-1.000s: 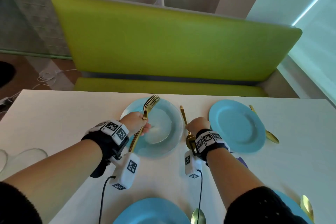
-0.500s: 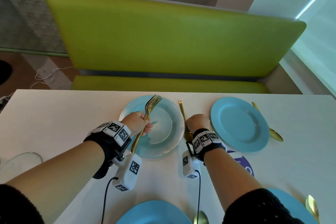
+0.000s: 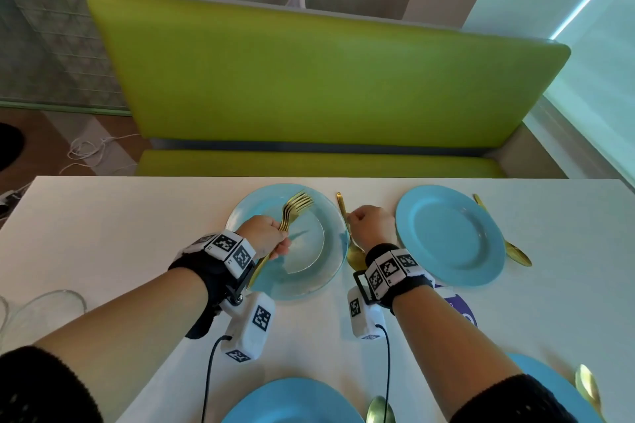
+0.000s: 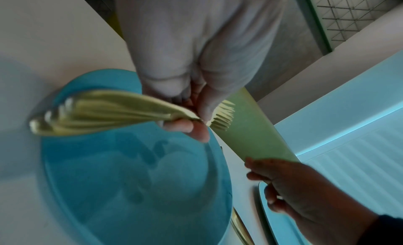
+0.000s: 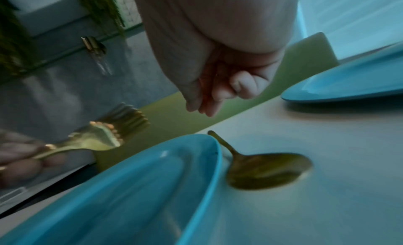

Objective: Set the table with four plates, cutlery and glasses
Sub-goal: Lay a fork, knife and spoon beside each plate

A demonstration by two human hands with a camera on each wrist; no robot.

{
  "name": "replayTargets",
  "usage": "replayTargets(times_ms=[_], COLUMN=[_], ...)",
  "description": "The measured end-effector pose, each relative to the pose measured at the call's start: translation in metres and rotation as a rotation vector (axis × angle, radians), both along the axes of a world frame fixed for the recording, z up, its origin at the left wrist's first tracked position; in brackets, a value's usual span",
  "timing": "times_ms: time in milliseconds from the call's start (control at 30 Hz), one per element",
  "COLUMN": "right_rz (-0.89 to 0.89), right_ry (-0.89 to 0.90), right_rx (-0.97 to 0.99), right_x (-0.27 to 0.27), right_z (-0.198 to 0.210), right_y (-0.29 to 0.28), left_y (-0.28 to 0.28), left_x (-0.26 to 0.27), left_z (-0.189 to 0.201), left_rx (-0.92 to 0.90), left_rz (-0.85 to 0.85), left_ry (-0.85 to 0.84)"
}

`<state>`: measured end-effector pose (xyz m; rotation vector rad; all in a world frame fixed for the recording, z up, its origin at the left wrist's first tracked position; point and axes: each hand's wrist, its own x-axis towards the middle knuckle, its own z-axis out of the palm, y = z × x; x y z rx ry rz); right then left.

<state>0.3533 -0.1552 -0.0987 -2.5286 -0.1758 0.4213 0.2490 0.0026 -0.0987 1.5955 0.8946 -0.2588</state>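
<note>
My left hand [image 3: 264,233] grips a bunch of gold forks [image 3: 295,208] by their handles, tines pointing away, held above the far left blue plate [image 3: 309,278]. The left wrist view shows the forks [image 4: 109,114] fanned out over the same plate [image 4: 130,179]. A gold spoon [image 3: 354,254] lies on the white table [image 3: 103,233] just right of this plate. My right hand [image 3: 371,227] hovers over the spoon's handle. In the right wrist view its fingers [image 5: 218,86] are curled and hold nothing, and the spoon [image 5: 266,169] lies flat below them.
A second blue plate [image 3: 450,233] lies at the far right with a gold spoon [image 3: 515,251] beside it. Two more blue plates [image 3: 292,402] [image 3: 539,385] and spoons [image 3: 379,410] [image 3: 587,388] line the near edge. Clear glasses [image 3: 51,306] stand at the left. A green bench [image 3: 309,79] is behind the table.
Both hands stay almost in place. My right hand has edged slightly forward along the spoon's handle, and the forks remain over the plate.
</note>
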Motion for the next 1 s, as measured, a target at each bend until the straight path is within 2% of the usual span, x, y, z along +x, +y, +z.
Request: replayTargets(times_ms=[100,200,333,667,833,933,1000], right_rz=[0.186,0.381,0.514,0.673,0.681,0.687,0.639], right_ry=[-0.066,-0.123,-0.136,-0.145,-0.088,-0.057,-0.042], right_rx=[0.072,0.062,0.007,-0.196,-0.194,-0.250,-0.289], right_x=[-0.015,-0.030,-0.043,-0.051,-0.050,-0.046,-0.039], right_z=[0.010,0.016,0.019,0.036,0.041,0.040,0.038], right_y=[0.009,0.014,0.009,-0.020,-0.030,-0.034,-0.040], left_y=[-0.005,-0.010,-0.017,-0.039,-0.047,-0.047,-0.044], left_x=[0.001,0.001,0.001,-0.001,-0.002,-0.003,-0.002], left_z=[0.001,0.003,0.007,0.019,0.022,0.018,0.014], left_rx=[0.021,0.048,0.033,0.033,0.048,0.091,0.115], left_rz=[-0.052,-0.096,-0.170,-0.368,-0.441,-0.409,-0.322], left_ry=[0.027,0.038,0.033,0.017,0.050,0.059,0.051])
